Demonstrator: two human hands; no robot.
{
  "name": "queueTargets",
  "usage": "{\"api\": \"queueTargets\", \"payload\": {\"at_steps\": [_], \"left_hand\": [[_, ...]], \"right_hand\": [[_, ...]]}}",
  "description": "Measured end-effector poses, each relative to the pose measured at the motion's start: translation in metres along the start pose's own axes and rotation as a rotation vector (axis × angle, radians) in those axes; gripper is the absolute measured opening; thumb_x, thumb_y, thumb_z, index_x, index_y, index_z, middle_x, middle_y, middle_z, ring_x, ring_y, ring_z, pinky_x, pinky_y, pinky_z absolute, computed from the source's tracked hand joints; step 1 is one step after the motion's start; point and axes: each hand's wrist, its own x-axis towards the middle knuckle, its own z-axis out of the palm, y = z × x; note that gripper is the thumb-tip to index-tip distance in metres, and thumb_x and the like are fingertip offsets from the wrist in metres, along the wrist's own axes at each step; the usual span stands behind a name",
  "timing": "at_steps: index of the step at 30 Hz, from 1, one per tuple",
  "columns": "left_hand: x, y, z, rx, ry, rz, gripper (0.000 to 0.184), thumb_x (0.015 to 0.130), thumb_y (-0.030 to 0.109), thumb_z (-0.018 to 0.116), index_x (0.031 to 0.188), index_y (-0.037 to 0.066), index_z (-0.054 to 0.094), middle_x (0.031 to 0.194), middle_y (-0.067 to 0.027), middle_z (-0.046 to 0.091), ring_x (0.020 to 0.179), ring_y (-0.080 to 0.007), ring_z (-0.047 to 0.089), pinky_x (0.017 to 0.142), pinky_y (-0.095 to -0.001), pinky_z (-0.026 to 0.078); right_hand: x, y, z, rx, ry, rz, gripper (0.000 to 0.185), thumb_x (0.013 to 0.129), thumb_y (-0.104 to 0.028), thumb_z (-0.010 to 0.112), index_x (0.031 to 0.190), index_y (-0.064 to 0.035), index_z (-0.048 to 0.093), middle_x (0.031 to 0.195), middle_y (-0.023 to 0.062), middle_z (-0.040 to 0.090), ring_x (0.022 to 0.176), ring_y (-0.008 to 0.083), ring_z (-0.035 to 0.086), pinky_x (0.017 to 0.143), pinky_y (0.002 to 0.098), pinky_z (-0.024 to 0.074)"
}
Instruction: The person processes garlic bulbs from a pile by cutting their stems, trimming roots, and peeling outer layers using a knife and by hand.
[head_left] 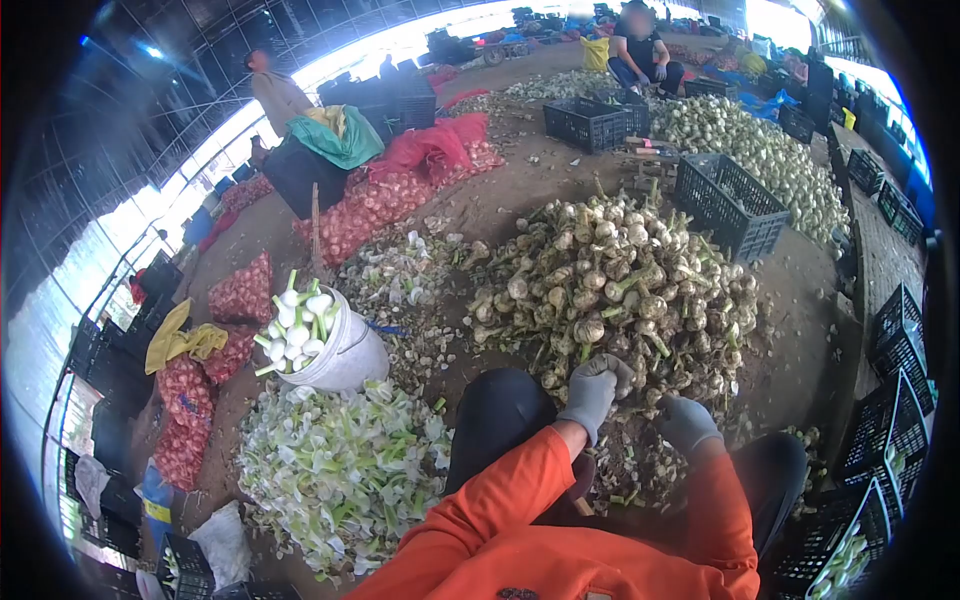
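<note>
My left hand, in a grey glove, is closed at the near edge of a big heap of unpeeled garlic bulbs. Its fingers are curled, and what lies in them blends with the heap behind. Just to the right, my right hand, also gloved, has its fingers bent together and pointing toward the left one; I cannot make out what they hold. Below and between both hands, garlic scraps and stalks cover the ground. To the left stands a white bucket filled with peeled garlic bulbs with green stems.
A pile of peeled skins lies left of my knee. Red net sacks of garlic stand further left. A black crate sits behind the heap, with more crates along the right. Another person sits at the back.
</note>
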Motion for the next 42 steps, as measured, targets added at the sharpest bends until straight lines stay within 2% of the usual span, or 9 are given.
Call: {"api": "queueTargets", "payload": {"at_steps": [7, 13, 14, 16, 18, 20, 27, 31, 42], "left_hand": [[0.017, -0.009, -0.016, -0.227, -0.137, -0.135, 0.028, 0.082, -0.013, 0.039, 0.071, 0.003, 0.059, 0.065, -0.0052, 0.056, 0.052, -0.0115, 0.047, 0.048, -0.0262, 0.040], [0.049, -0.060, -0.022, -0.076, -0.105, 0.295, 0.025, 0.088, -0.003, 0.043, 0.073, 0.007, 0.060, 0.065, -0.0027, 0.057, 0.050, -0.0111, 0.049, 0.047, -0.0251, 0.041], [0.050, -0.064, -0.030, 0.402, -0.059, 0.585, 0.025, 0.087, -0.004, 0.043, 0.073, 0.007, 0.060, 0.065, -0.0017, 0.057, 0.050, -0.0103, 0.049, 0.047, -0.0243, 0.041], [0.054, -0.072, -0.045, 0.531, -0.054, 0.634, 0.024, 0.085, -0.005, 0.043, 0.074, 0.008, 0.061, 0.066, -0.0005, 0.059, 0.050, -0.0089, 0.049, 0.047, -0.0229, 0.041], [0.065, -0.079, -0.048, -0.163, -0.162, 0.131, 0.025, 0.083, -0.004, 0.043, 0.076, 0.009, 0.063, 0.068, 0.0000, 0.061, 0.051, -0.0077, 0.051, 0.048, -0.0217, 0.043], [0.046, -0.060, -0.034, 0.941, 0.056, 0.625, 0.024, 0.083, -0.003, 0.044, 0.078, 0.009, 0.064, 0.070, -0.0003, 0.063, 0.054, -0.0082, 0.054, 0.050, -0.0219, 0.044], [0.054, -0.073, -0.041, 0.206, -0.099, 0.359, 0.023, 0.087, 0.006, 0.049, 0.098, 0.008, 0.069, 0.087, -0.0040, 0.070, 0.074, -0.0121, 0.066, 0.065, -0.0272, 0.055], [0.036, -0.042, -0.024, -0.167, -0.043, -0.036, 0.025, 0.093, 0.017, 0.053, 0.112, 0.006, 0.066, 0.093, -0.0049, 0.070, 0.076, -0.0130, 0.066, 0.067, -0.0278, 0.056], [0.014, -0.015, -0.009, 0.067, -0.023, 0.110, 0.032, 0.097, 0.037, 0.056, 0.090, 0.007, 0.065, 0.071, -0.0019, 0.065, 0.056, -0.0109, 0.058, 0.052, -0.0258, 0.048]], "right_hand": [[0.003, -0.010, -0.008, -0.055, -0.001, 0.011, 0.023, 0.086, -0.025, 0.059, 0.091, -0.0044, 0.067, 0.084, 0.0213, 0.067, 0.085, 0.0405, 0.064, 0.077, 0.0482, 0.0500], [-0.007, -0.032, -0.028, -0.136, -0.014, -0.062, 0.034, 0.090, -0.035, 0.057, 0.088, -0.0026, 0.066, 0.083, 0.0232, 0.066, 0.084, 0.0420, 0.063, 0.076, 0.0503, 0.0487], [-0.011, -0.033, -0.031, -0.143, -0.012, -0.051, 0.036, 0.090, -0.037, 0.057, 0.088, -0.0022, 0.066, 0.083, 0.0233, 0.066, 0.084, 0.0422, 0.063, 0.076, 0.0506, 0.0484], [-0.018, -0.056, -0.046, -0.110, -0.018, -0.039, 0.035, 0.090, -0.037, 0.058, 0.097, -0.0033, 0.065, 0.090, 0.0222, 0.067, 0.088, 0.0409, 0.064, 0.079, 0.0497, 0.0486], [-0.018, -0.058, -0.050, -0.101, -0.013, -0.020, 0.035, 0.090, -0.036, 0.059, 0.106, -0.0049, 0.063, 0.097, 0.0206, 0.068, 0.093, 0.0394, 0.064, 0.082, 0.0482, 0.0488], [-0.019, -0.053, -0.046, -0.119, -0.017, 0.002, 0.038, 0.089, -0.036, 0.060, 0.114, -0.0069, 0.060, 0.103, 0.0194, 0.067, 0.098, 0.0380, 0.064, 0.085, 0.0467, 0.0489], [-0.025, -0.070, -0.064, -0.016, -0.154, 0.080, 0.042, 0.088, -0.035, 0.063, 0.120, -0.0073, 0.059, 0.104, 0.0206, 0.067, 0.102, 0.0371, 0.063, 0.089, 0.0450, 0.0489], [-0.028, -0.076, -0.071, -0.052, -0.175, 0.072, 0.041, 0.086, -0.032, 0.063, 0.118, -0.0061, 0.060, 0.104, 0.0204, 0.067, 0.101, 0.0375, 0.063, 0.088, 0.0453, 0.0489], [-0.019, -0.054, -0.051, -0.084, -0.134, 0.018, 0.039, 0.083, -0.027, 0.065, 0.115, -0.0057, 0.062, 0.099, 0.0188, 0.068, 0.097, 0.0367, 0.064, 0.085, 0.0448, 0.0498]]}}
